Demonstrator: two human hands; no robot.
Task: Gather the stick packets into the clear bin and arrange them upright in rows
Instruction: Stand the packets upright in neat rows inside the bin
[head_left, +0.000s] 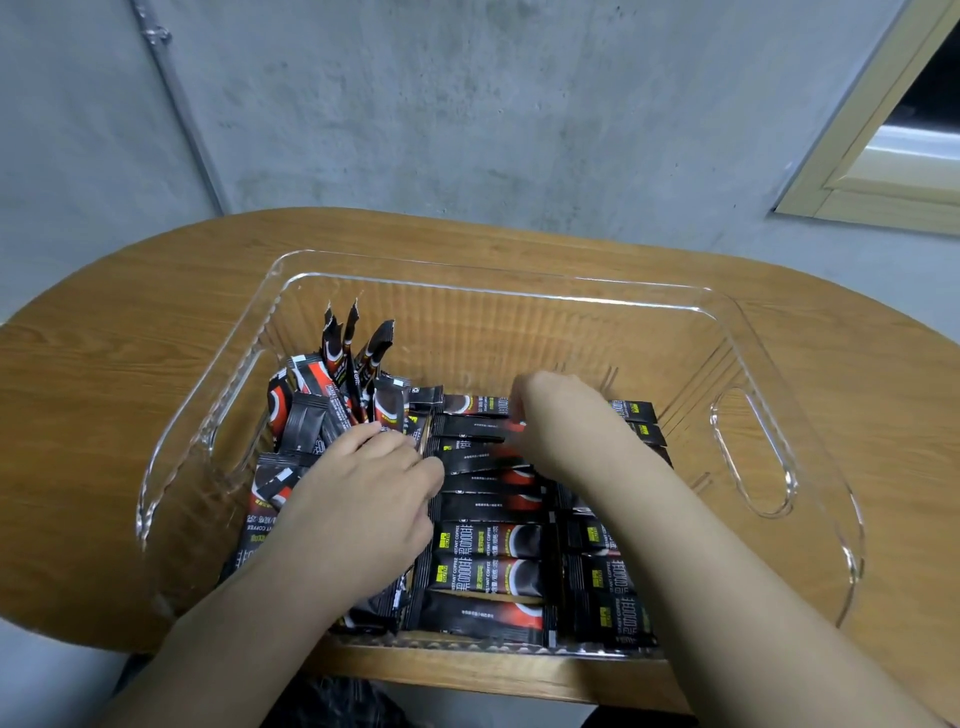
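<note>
A clear plastic bin (488, 291) stands on the wooden table and holds several black stick packets. Rows of packets (488, 571) lie flat side by side in the bin's middle and right. A loose heap of packets (332, 395) fills the left part, some poking upward against others. My left hand (363, 493) lies palm down on the heap, fingers spread toward the rows. My right hand (550, 415) reaches down into the far end of the rows; its fingers are curled downward and hidden, touching a packet with a red mark (498, 428).
The oval wooden table (104, 338) carries the bin, whose right wall has a handle cutout (748, 452). A grey concrete wall rises behind the table, and a wooden window frame (878, 156) shows at the upper right.
</note>
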